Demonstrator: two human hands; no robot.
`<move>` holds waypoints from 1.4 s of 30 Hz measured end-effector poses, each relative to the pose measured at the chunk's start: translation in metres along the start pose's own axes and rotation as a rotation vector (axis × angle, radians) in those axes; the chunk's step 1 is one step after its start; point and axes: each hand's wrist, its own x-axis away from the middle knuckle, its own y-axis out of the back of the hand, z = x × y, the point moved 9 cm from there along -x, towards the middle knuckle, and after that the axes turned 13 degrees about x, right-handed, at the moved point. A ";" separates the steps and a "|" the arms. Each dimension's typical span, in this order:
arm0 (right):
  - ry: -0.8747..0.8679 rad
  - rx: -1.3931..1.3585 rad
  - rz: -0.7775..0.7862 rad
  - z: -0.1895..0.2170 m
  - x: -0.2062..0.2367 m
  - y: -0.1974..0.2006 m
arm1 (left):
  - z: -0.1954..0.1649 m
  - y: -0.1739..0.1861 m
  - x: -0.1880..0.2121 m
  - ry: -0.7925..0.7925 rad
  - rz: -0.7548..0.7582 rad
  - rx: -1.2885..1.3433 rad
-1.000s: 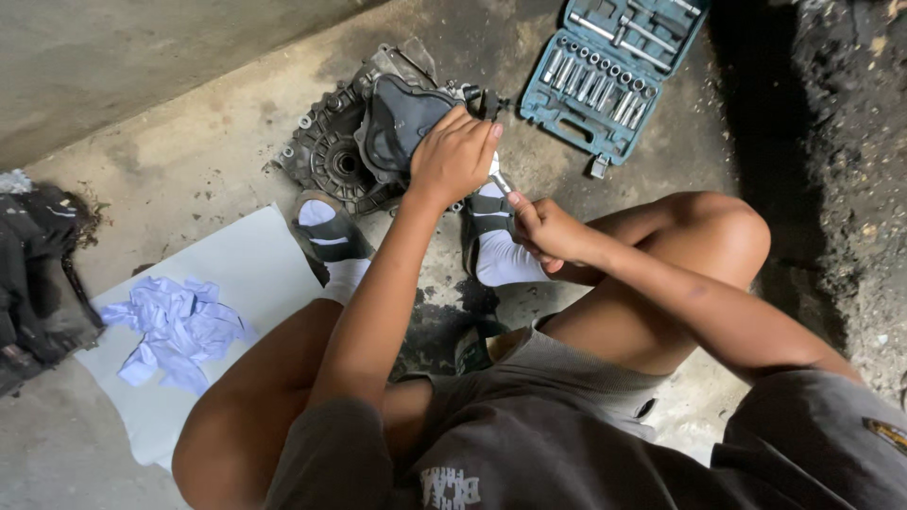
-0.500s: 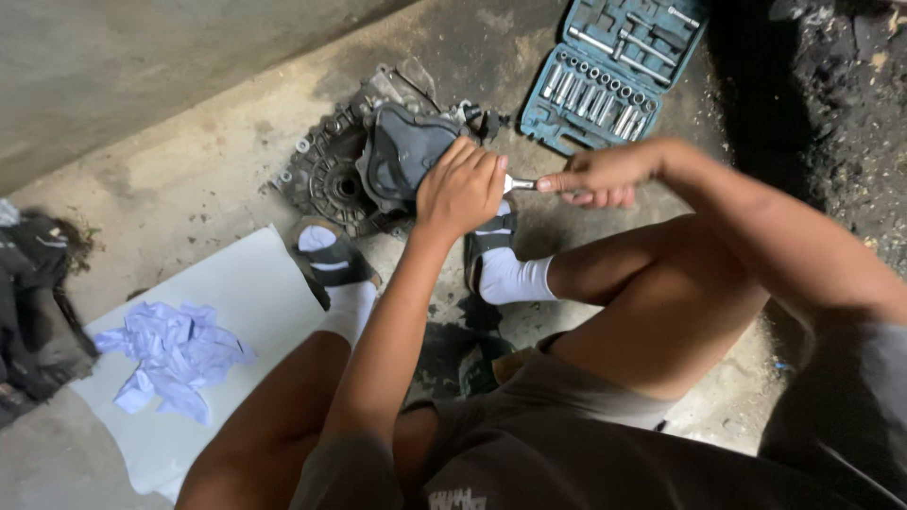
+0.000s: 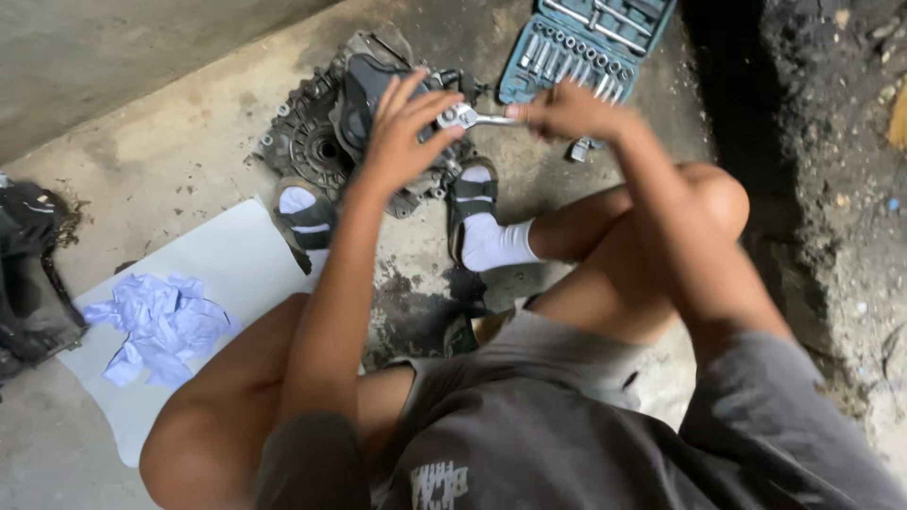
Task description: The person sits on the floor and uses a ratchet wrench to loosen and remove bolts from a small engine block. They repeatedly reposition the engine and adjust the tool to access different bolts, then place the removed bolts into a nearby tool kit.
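Observation:
I squat on a concrete floor over a dirty metal engine housing [image 3: 316, 142]. My left hand [image 3: 406, 127] hovers over the housing with fingers spread, its fingertips at the head of a chrome ratchet wrench [image 3: 470, 117]. My right hand [image 3: 567, 111] is closed around the ratchet's handle, which lies level and points right. The socket under the ratchet head is hidden by my left hand.
An open blue-green socket set case [image 3: 586, 42] lies at the top right. A white sheet [image 3: 227, 274] on the floor carries crumpled pale blue gloves [image 3: 161, 321]. A black bag [image 3: 28, 274] sits at the left edge. My sandalled feet [image 3: 477, 222] flank the housing.
My right hand has risen from my right foot, gripped the ratchet handle and swung it out to the right. My left hand has opened, its fingers lifting off the housing.

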 end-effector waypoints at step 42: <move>0.353 0.362 -0.105 0.038 0.037 -0.057 | 0.004 0.001 0.012 -0.052 -0.143 0.024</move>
